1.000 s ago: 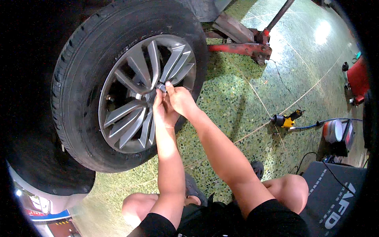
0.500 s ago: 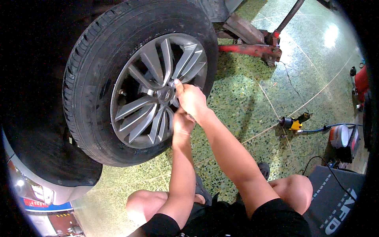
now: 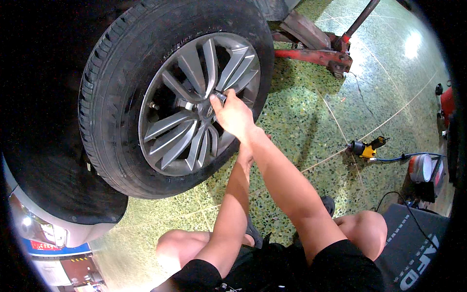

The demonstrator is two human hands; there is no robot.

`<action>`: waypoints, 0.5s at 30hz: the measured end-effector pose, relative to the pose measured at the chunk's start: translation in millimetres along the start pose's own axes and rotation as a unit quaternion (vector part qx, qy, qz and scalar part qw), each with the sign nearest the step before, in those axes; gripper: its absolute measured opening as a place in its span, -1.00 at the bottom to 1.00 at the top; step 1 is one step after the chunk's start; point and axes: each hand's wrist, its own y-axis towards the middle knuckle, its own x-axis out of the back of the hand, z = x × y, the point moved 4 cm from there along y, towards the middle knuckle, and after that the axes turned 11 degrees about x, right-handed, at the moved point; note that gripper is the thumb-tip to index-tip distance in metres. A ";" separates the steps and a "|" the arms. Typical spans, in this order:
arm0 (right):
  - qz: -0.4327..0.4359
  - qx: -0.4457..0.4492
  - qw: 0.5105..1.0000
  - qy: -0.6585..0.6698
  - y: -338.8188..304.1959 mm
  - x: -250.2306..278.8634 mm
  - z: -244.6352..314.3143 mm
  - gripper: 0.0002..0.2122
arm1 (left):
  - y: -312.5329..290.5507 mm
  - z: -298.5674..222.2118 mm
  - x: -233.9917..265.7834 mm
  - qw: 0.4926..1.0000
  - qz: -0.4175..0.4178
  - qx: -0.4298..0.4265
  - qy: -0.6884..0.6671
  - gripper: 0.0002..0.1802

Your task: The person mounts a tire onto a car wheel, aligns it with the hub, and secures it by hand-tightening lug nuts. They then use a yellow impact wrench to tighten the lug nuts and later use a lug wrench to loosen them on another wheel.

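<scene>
A car wheel with a black tyre [image 3: 114, 165] and a grey multi-spoke alloy rim [image 3: 187, 73] stands in front of me, under the dark wheel arch. My right hand [image 3: 234, 114] is at the upper right of the hub. Its thumb and fingers pinch a small metal lug nut [image 3: 220, 96] at one of the bolt holes beside the centre cap [image 3: 206, 111]. My left hand [image 3: 246, 155] is below and behind my right wrist, off the rim. The right forearm covers most of its fingers, so what it holds, if anything, is hidden.
A red floor jack [image 3: 316, 56] stands beyond the wheel at the right. On the speckled floor lies a yellow and black impact wrench [image 3: 368, 147] with a blue air hose [image 3: 408, 156]. Round tins [image 3: 421, 168] and a dark grey mat [image 3: 413, 238] are farther right.
My left hand has left the hub and moved right, behind my right wrist. My right hand's fingers have shifted up around the lug nut. The view has shifted slightly.
</scene>
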 end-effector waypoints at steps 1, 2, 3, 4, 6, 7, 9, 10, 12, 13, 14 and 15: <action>0.000 0.001 1.000 -0.001 0.7 -0.4 2.6 -0.50 | -3.4 -5.8 2.9 1.000 0.008 -0.014 0.010 -0.63; 0.000 0.001 1.000 -0.005 0.5 0.0 2.1 -0.50 | -6.4 -7.7 0.2 1.000 0.002 -0.029 0.006 -0.65; 0.001 0.001 1.000 -0.009 0.4 -0.4 1.7 -0.50 | -9.6 -9.7 -2.2 0.999 -0.004 -0.043 0.003 -0.68; -0.039 -0.014 0.999 0.012 3.7 -1.5 -4.1 -0.52 | -12.8 -10.3 -3.9 0.998 -0.025 -0.060 -0.014 -0.68; 0.048 -0.149 0.953 0.258 15.9 -9.5 -27.9 -0.53 | -23.9 -15.4 -18.4 0.990 -0.101 -0.101 -0.004 -0.68; 0.089 -0.211 0.898 0.375 16.5 -14.1 -36.2 -0.53 | -16.5 -10.3 -11.8 0.991 -0.101 -0.083 -0.012 -0.69; 0.054 -0.113 0.969 0.211 15.5 -13.3 -16.2 -0.49 | -13.8 -15.9 21.3 0.990 -0.118 -0.066 -0.025 -0.69; -0.001 -0.062 0.992 0.106 6.8 -12.8 -5.0 -0.48 | -18.0 -15.9 29.5 0.988 -0.128 -0.083 -0.020 -0.58; -0.062 -0.011 0.998 0.000 5.0 -17.5 -4.9 -0.45 | -19.9 -18.9 19.9 0.989 -0.086 -0.099 -0.065 -0.52; -0.065 -0.006 0.997 0.050 13.8 -19.1 -17.7 -0.45 | -18.2 -20.1 9.1 0.989 -0.060 -0.106 -0.086 -0.49; -0.071 -0.005 0.993 0.095 25.4 -19.0 -40.9 -0.46 | -15.4 -19.0 -4.9 0.988 -0.078 -0.109 -0.075 -0.44; -0.064 -0.002 0.986 0.152 27.5 -20.0 -38.7 -0.46 | -26.0 -24.2 -11.2 0.978 -0.157 -0.095 -0.095 -0.53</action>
